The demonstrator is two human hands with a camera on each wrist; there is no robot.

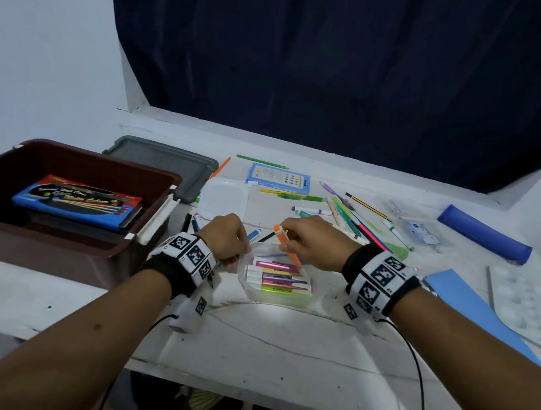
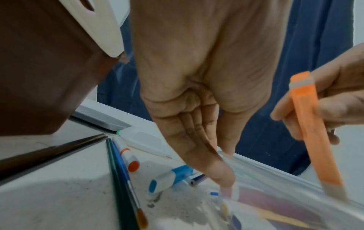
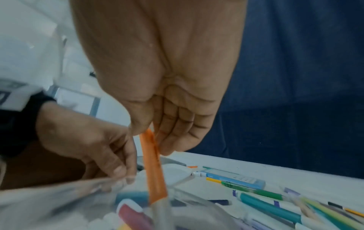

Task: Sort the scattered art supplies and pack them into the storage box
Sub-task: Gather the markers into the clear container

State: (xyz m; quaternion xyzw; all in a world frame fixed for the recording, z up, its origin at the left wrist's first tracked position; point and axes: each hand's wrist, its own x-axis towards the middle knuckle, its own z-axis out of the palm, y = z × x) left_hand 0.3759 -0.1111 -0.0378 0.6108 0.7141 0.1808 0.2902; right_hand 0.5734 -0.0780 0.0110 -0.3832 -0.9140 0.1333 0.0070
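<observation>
A clear plastic pouch with several markers inside lies on the white table between my hands. My left hand pinches the pouch's open rim and holds it up. My right hand pinches an orange marker and holds it tilted, its lower end at the pouch mouth. The brown storage box stands at the left with a blue paint-set pack inside. More pens and markers lie scattered behind my hands.
A grey lid lies behind the box and a white lid beside it. A blue card, a blue pencil case, a blue folder and a white palette lie to the right. Brushes lie by the box.
</observation>
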